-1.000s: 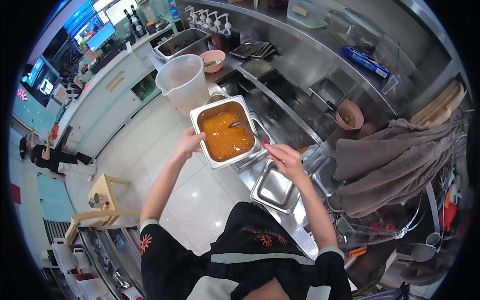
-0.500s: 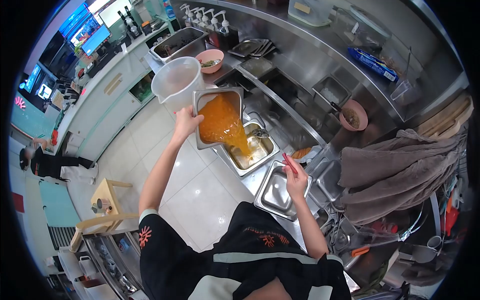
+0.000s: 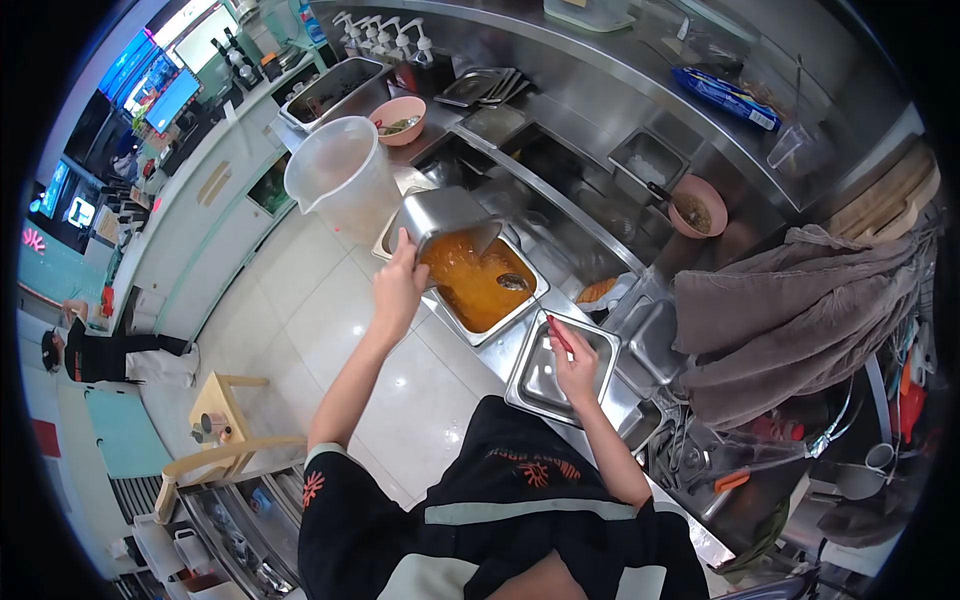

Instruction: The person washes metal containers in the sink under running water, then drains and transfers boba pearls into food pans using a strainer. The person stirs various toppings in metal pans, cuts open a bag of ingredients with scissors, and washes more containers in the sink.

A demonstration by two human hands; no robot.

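Observation:
My left hand point(image 3: 398, 290) grips the rim of a steel pan point(image 3: 445, 210), tipped steeply over a second steel pan point(image 3: 536, 292). Orange, oily liquid point(image 3: 475, 295) pours out of it and covers the bottom of the lower pan. My right hand point(image 3: 575, 372) is closed around a slim red handle point(image 3: 558, 335). A round metal utensil head point(image 3: 512, 282) sits in the liquid; whether it joins the red handle I cannot tell. Beneath my right hand stands a steel pan point(image 3: 530, 385) with no food visible in it.
A translucent bucket point(image 3: 340, 175) stands left of the pans. Pink bowls point(image 3: 400, 122) point(image 3: 698, 207) sit on the steel counter. Brown cloths point(image 3: 790, 330) hang at right. A wooden chair point(image 3: 230, 440) stands behind at left, and another person point(image 3: 120, 350) is farther off.
My left hand has tipped the held pan much further, so its inside no longer faces me. Liquid has risen in the lower pan. My right hand has shifted slightly left and down.

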